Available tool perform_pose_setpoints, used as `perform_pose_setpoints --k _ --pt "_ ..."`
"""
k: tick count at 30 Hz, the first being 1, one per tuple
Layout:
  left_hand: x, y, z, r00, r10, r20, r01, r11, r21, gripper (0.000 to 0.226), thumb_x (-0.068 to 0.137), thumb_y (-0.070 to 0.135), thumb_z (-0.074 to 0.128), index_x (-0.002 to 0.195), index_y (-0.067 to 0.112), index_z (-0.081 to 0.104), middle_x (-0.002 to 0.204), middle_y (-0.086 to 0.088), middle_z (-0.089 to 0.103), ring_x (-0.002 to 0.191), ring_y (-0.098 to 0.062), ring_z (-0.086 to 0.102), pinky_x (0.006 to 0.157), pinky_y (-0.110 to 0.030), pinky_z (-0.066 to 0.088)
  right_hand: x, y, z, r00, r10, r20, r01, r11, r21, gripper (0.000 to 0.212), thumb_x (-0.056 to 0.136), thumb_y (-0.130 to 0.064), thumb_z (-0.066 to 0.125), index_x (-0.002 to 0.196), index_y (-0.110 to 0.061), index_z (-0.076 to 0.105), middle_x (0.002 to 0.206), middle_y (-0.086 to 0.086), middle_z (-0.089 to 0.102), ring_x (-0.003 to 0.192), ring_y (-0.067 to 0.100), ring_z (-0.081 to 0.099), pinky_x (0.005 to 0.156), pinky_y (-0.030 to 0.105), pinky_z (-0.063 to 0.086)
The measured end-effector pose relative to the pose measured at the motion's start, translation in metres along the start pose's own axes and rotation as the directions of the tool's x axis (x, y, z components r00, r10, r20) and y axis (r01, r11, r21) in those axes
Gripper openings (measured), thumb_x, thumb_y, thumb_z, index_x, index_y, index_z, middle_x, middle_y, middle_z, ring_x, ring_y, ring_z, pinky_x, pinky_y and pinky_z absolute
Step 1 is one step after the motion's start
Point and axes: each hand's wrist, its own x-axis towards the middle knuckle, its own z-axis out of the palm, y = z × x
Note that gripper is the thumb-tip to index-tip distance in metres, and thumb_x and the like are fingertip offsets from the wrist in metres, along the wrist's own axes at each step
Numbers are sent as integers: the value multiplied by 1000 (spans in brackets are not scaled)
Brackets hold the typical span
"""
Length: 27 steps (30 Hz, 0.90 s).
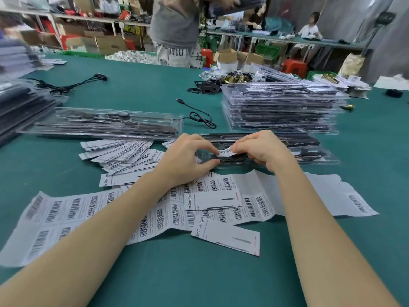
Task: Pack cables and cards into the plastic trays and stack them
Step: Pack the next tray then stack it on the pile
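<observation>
— How far along?
— Tall stack of filled clear plastic trays (283,107) at two o'clock; loose white cards (119,155) at ten o'clock remain.
— Your hands?
— My left hand (188,158) and right hand (263,151) pinch a small barcode sticker (226,152) over the clear tray (314,157) straight ahead.

Glossy clear plastic trays (281,107) at two o'clock; matt white paper barcode sheets (73,213) at seven o'clock; the green table cover (141,91) looks like smooth cloth.
</observation>
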Motion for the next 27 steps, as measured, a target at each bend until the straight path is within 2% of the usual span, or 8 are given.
perform_pose_setpoints --k 3,7,10,11,13,15,23,27 --pt "-1 0 -1 1000 -3 4 3 1000 20 22 86 50 71 101 35 75 107 11 66 107 -13 52 88 -28 39 -2 0 0 997 -60 -42 57 996 -65 8 70 -23 87 74 -27 81 67 -11 68 68 9 54 57 24 39" --pt "-1 5 -4 996 89 22 -91 988 124 22 90 45 68 101 28 73 115 11 64 109 -15 52 93 -37 45 -4 -1 6 983 -103 -149 59 959 -276 11 68 -35 88 73 -33 78 83 -10 73 86 13 63 70 29 52" --pt "1 7 -5 982 171 75 -183 965 189 18 94 38 65 104 24 70 123 13 65 117 -12 51 96 -39 45 -9 3 11 955 -186 -231 99 934 -343 13 70 -37 86 75 -34 74 84 -12 72 87 15 66 74 31 54" --pt "1 7 -5 981 171 88 -184 966 180 19 94 36 64 107 24 70 119 13 67 116 -12 53 94 -40 47 -10 5 12 940 -252 -229 167 927 -336 8 74 -32 82 77 -34 74 83 -13 72 87 14 67 75 31 55" --pt "1 7 -6 983 160 89 -172 973 151 21 94 33 65 111 23 71 110 11 70 108 -12 58 89 -41 51 -15 12 16 903 -403 -148 337 879 -337 15 82 -21 71 81 -35 76 85 -14 72 89 12 66 80 35 57" --pt "1 7 -5 986 149 71 -158 978 135 20 92 33 68 109 22 73 104 9 72 101 -13 61 86 -41 53 -19 18 18 878 -476 -44 440 841 -315 18 86 -21 68 84 -36 78 90 -16 70 94 12 62 84 40 55" --pt "4 5 -5 993 92 70 -98 992 80 16 89 37 69 101 28 75 96 14 73 88 -8 67 80 -36 57 -14 30 14 891 -441 -106 390 864 -317 8 83 -48 72 86 -45 78 87 -28 70 101 9 61 83 40 55" --pt "4 4 -7 995 67 76 -71 996 45 20 87 39 73 103 29 76 98 16 74 89 -5 67 82 -35 57 -13 34 9 913 -398 -91 369 900 -232 10 79 -54 77 82 -45 79 84 -29 71 91 -3 63 82 37 57"
